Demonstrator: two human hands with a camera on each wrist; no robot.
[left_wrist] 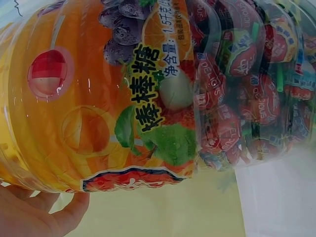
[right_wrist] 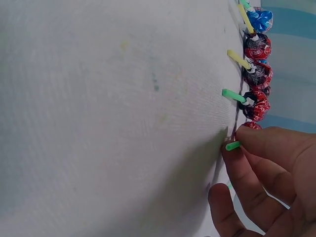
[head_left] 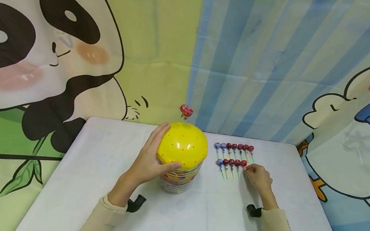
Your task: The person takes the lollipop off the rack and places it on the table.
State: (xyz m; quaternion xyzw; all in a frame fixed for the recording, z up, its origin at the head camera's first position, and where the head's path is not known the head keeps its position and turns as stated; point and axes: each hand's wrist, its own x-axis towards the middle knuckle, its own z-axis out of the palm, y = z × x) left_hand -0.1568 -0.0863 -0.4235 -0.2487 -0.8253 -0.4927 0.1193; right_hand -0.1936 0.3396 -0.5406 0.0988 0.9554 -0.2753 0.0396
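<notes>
A clear plastic candy jar [head_left: 177,181] with a domed yellow lid [head_left: 183,145] stands upright on the table. One red-wrapped lollipop [head_left: 186,111] sticks up from the lid's far side. My left hand [head_left: 147,160] grips the jar around the lid, thumb across the front and fingers along the left side. The left wrist view shows the jar's orange label [left_wrist: 133,98] and wrapped lollipops [left_wrist: 242,84] inside. At the right end of the nearer lollipop row, my right hand [head_left: 258,176] pinches a red lollipop [head_left: 244,163] by its green stick [right_wrist: 232,145], thumb against fingers.
Two rows of lollipops lie right of the jar; the farther row [head_left: 234,146] has blue wrappers at its left end, red ones after. A white cloth covers the table [head_left: 172,224]. Behind hang a panda-printed curtain [head_left: 161,52] and a blue-striped one [head_left: 263,63].
</notes>
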